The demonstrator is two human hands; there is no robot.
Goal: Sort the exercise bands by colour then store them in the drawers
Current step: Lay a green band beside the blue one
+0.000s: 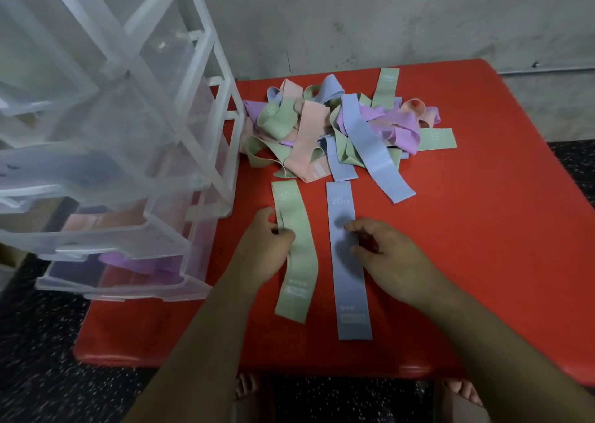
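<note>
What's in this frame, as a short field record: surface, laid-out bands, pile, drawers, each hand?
Surface: red table
Laid out: green band and blue band, flat, side by side, apart
Pile: mixed bands, green, blue, pink, purple, behind them
Drawers: clear drawer unit at left; lower drawers pulled out, pink bands above purple bands
Left hand: pinches green band's left edge
Right hand: loosely curled over blue band, holding nothing

Green band [297, 252] and blue band [349, 261] flat side by side, mixed pastel pile [341, 129] behind, clear drawers [112, 165] left
</note>
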